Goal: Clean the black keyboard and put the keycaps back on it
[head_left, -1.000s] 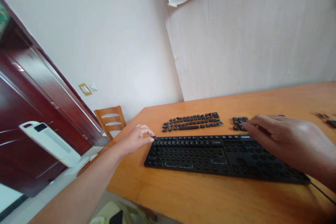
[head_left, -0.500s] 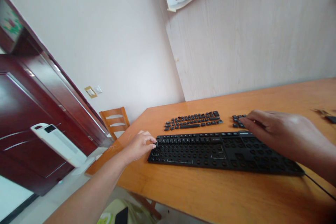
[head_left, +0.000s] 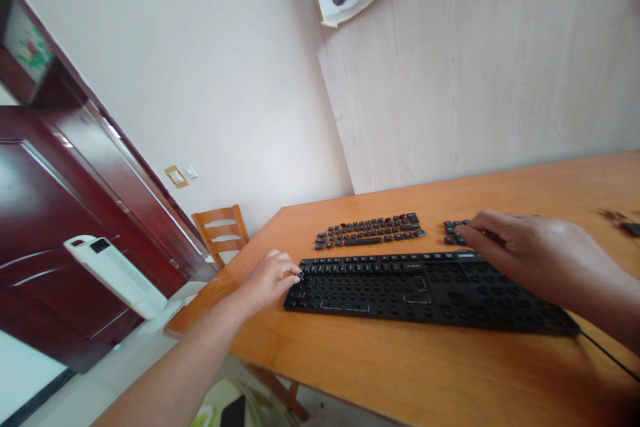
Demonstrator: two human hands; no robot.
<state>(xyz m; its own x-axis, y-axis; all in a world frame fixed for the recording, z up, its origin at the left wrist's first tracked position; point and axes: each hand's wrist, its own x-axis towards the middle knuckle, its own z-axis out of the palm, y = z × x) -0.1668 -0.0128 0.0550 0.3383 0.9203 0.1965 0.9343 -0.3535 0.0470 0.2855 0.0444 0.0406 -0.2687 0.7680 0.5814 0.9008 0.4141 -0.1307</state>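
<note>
A black computer keyboard (head_left: 360, 288) lies on the wooden table, its top two rows fitted with keycaps and the rest bare key sockets. At its upper left corner is my left hand (head_left: 273, 277), thumb and forefinger pinched together. Something small and dark shows at those fingertips, too small to make out. My right hand (head_left: 520, 240) reaches over the keyboard's right part, its thumb and finger closing on a keycap in the small group of loose keycaps (head_left: 449, 230) behind it. More loose keycaps (head_left: 363, 240), laid out in rows, lie behind the keyboard's left half.
A cable (head_left: 607, 351) runs off the keyboard's right end. Dark small items (head_left: 627, 227) lie at the table's far right. A wooden chair (head_left: 220, 230) stands beyond the table's left corner, with a white appliance (head_left: 117, 273) by the dark red door (head_left: 40, 213).
The view has shifted slightly, moving the scene a little to the right. Both hands stay at the same places on the keyboard and the loose keycaps.
</note>
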